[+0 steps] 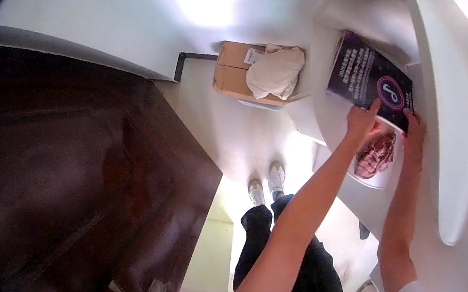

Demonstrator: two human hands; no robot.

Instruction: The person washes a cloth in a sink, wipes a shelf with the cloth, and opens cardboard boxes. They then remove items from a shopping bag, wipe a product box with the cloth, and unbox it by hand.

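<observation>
A dark flat box or board with white lettering and a pink ring logo lies tilted on the white shelf surface at the right. My left hand grips its near edge, thumb on top. My right hand holds the near right corner, fingers on the top face. Just below the board, between my forearms, a crumpled pinkish-brown item sits in a round white container. The undersides of both hands are hidden.
A cardboard box with a beige cloth on it stands against the wall. A dark brown door fills the left side. A white curved panel rises close to the right of my right hand.
</observation>
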